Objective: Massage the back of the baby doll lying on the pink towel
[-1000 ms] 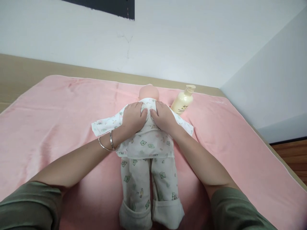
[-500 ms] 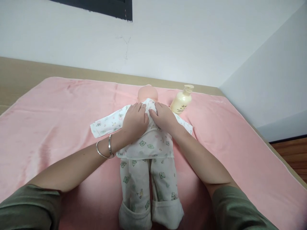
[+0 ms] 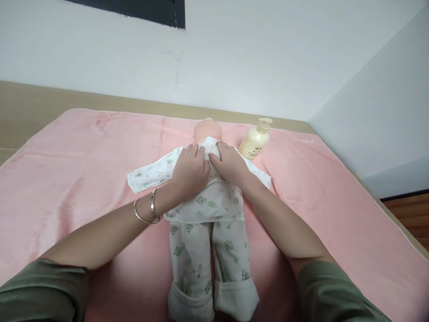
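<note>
A doll lies on a pink cloth, its bare head (image 3: pixel 208 129) toward the wall. It wears a white patterned top (image 3: pixel 214 201) with sleeves spread to both sides and matching trousers (image 3: pixel 196 255) with turned-up cuffs. My left hand (image 3: pixel 191 172) rests flat on the left part of the chest, fingers toward the shoulder. On the right part of the chest lies my right hand (image 3: pixel 231 164), its thumb pointing inward near my left hand. Both hands have their fingers extended and hold nothing. The doll's face is not visible.
A cream pump bottle (image 3: pixel 255 141) stands beside the doll's head on the right. The pink cloth (image 3: pixel 318 201) covers a wooden surface (image 3: pixel 33 100) that meets a white wall. A dark frame (image 3: pixel 150 11) is on the wall at the top left.
Hardly anything differs. The doll, hands and bottle appear very slightly further right in the view, and both hands remain on the doll's chest.
</note>
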### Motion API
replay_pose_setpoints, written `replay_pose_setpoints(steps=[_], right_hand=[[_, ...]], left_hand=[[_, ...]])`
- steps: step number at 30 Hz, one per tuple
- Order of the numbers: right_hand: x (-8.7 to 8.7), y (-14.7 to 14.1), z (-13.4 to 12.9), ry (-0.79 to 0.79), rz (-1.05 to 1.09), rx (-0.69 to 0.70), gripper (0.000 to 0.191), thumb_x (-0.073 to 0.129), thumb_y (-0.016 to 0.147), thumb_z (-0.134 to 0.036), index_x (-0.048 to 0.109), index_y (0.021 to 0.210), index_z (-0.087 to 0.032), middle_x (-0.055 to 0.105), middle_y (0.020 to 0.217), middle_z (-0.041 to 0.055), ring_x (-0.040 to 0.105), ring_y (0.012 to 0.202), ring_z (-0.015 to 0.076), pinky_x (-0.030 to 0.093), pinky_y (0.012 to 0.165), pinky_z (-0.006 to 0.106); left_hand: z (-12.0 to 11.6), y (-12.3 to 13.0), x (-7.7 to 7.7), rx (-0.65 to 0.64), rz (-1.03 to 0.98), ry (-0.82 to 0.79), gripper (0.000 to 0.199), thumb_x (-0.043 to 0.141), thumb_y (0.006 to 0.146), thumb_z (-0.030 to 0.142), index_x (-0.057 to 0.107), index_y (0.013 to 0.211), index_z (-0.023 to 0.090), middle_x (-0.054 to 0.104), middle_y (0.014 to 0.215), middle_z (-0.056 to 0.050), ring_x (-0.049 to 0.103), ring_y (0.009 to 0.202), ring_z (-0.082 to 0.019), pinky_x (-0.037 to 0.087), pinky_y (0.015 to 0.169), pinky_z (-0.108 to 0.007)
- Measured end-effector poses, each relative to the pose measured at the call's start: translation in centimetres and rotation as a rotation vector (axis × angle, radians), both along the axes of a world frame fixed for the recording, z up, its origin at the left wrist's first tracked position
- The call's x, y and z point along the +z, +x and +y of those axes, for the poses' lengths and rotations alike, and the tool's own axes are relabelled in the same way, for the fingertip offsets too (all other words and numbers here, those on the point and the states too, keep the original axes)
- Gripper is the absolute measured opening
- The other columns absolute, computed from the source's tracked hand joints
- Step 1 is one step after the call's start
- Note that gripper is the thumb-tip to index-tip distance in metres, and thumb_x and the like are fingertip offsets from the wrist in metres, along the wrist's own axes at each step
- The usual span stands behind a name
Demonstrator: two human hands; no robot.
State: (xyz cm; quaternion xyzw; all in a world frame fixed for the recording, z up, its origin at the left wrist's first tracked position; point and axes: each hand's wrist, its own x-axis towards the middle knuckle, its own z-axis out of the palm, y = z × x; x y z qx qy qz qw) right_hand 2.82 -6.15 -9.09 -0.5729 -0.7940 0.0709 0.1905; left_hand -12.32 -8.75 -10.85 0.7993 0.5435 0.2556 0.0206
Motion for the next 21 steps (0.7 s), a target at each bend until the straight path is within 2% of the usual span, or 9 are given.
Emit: replay_pose_setpoints(steps=[3,7,10,15,21], right_hand=[[-0.3,-0.1,0.0,0.013,-0.032,-0.002,0.045,0.039,0.101,-0.033,0.057,0.130,-0.004,0.064,0.136,0.0233,0.057,0.128,0.0357,0.040,0.113,0.050],[-0.4,-0.3,-0.3,0.019,-0.044,-0.002,0.050,0.037,0.101,-0.033,0.054,0.136,-0.001,0.059,0.144,0.0255,0.052,0.137,0.0364,0.036,0.117,0.050],[-0.4,-0.4,-0.5,0.014,-0.039,-0.002,0.051,0.037,0.101,-0.033,0.055,0.136,-0.001,0.059,0.144,0.0250,0.052,0.137,0.0360,0.036,0.117,0.050],[-0.2,-0.3,-0.4,0.007,-0.046,-0.002,0.048,0.038,0.100,-0.032,0.056,0.133,-0.002,0.061,0.140,0.0245,0.054,0.133,0.0353,0.039,0.115,0.049],[0.1,0.8,0.6,-0.007,-0.049,0.073,0.050,0.043,0.098,-0.040,0.054,0.134,-0.007,0.064,0.135,0.0205,0.058,0.124,0.0343,0.045,0.108,0.049]], left_hand=[[1.0,-0.2,-0.6,0.036,-0.078,-0.044,0.034,0.037,0.093,0.023,0.059,0.117,0.013,0.065,0.117,-0.017,0.056,0.114,-0.033,0.045,0.104,-0.049],[1.8,-0.3,-1.6,0.082,-0.147,-0.028,0.044,0.037,0.094,0.028,0.056,0.130,0.011,0.063,0.130,-0.018,0.054,0.122,-0.033,0.041,0.112,-0.051],[1.8,-0.2,-2.0,0.080,-0.155,-0.015,0.045,0.037,0.093,0.028,0.056,0.130,0.012,0.063,0.130,-0.017,0.054,0.122,-0.033,0.041,0.111,-0.051],[1.6,-0.1,-1.8,0.073,-0.159,-0.023,0.049,0.035,0.094,0.029,0.056,0.133,0.007,0.062,0.132,-0.020,0.054,0.122,-0.035,0.041,0.112,-0.052],[1.7,-0.2,-1.6,0.070,-0.178,-0.032,0.049,0.038,0.093,0.031,0.056,0.133,0.009,0.063,0.133,-0.020,0.054,0.123,-0.034,0.041,0.112,-0.052]])
